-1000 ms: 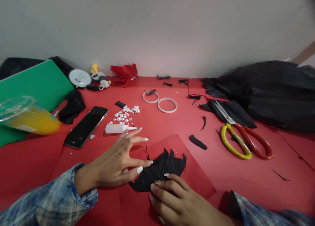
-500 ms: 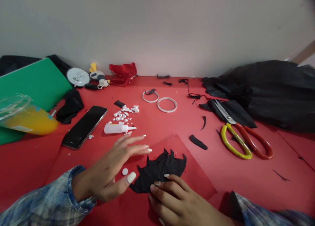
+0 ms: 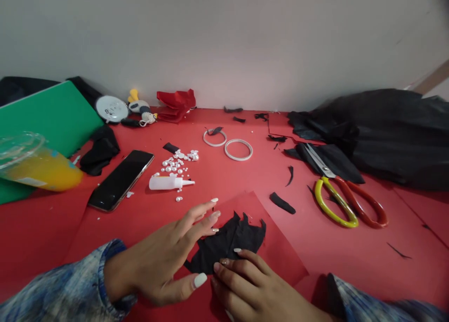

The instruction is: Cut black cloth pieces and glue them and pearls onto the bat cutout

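A jagged-edged black fabric piece [image 3: 242, 235] lies on a red sheet [image 3: 277, 247] in front of me. My right hand [image 3: 249, 284] has its fingers closed together over the fabric's lower edge; the thumb is mostly hidden. With fingers and thumb apart, my left hand [image 3: 171, 252] hovers at the fabric's left side, holding nothing and covering part of that edge. Just beyond it, a small white glue bottle [image 3: 165, 183] lies on its side next to a cluster of white pearl beads [image 3: 178, 162].
Scissors [image 3: 328, 172] with yellow and red handles lie at right, near a big black cloth [image 3: 396, 135]. Two white rings [image 3: 239, 150] and black scraps [image 3: 282, 203] are farther back. On the left are a phone [image 3: 121, 180], a cup of orange drink [image 3: 45, 170] and a green board [image 3: 52, 116].
My left hand has moved right and closer to me, over the fabric's left end. It now covers a small white disc seen before. My right hand stays on the fabric.
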The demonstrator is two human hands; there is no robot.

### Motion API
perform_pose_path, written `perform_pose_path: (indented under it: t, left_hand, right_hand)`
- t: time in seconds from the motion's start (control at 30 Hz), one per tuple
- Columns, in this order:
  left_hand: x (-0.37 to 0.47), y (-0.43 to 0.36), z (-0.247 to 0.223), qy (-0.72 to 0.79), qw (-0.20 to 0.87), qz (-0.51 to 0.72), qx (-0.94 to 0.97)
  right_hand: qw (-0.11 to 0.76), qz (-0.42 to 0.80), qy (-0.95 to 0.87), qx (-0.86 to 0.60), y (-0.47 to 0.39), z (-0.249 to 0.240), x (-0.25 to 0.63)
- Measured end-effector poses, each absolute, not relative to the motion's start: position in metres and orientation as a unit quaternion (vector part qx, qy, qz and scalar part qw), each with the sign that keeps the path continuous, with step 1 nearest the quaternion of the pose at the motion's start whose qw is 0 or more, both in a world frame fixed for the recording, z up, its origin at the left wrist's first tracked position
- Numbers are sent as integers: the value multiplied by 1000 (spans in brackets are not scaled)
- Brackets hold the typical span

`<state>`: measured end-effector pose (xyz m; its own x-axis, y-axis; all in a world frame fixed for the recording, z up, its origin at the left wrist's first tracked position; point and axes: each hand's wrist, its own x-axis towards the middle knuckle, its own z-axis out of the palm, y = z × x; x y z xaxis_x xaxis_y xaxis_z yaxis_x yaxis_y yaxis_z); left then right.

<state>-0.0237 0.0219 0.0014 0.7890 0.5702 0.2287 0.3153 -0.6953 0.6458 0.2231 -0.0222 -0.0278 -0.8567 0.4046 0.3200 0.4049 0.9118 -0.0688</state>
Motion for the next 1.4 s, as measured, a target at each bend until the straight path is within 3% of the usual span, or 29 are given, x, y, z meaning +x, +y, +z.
perform_pose_path:
  t: [0.2,0.43,0.53,0.73,0.9,1.03,1.17,1.27,1.4]
  left_hand:
    - [-28,23,2,247,262,231,904]
    - [-29,28,3,391,212,469,763]
    - [-30,34,12,414,293,487,711]
    - [-13,33,32,271,614,346,656]
    - [14,42,46,229,640,309,665]
    - [12,48,57,307,569,364,670]
    - [9,8,49,501,331,328,730]
    - [11,-33,29,466,184,199,842]
    - [2,-50,10,419,110,113,894]
  right_hand:
    - [213,69,-938,-266,-25,-12,222]
    - [306,80,-867,-384,13,3,249]
    - [353,115,-824,-429,24,4,258]
    - [404,273,-767,-417,26,20,239]
    - [411,363,-701,-456,47,33,222]
    - [474,337,-610,-538,69,29,250]
    - [517,249,-558,-600,81,18,300]
    - [524,162,-519,-655,82,15,334]
    - [498,87,-501,-703,79,15,359]
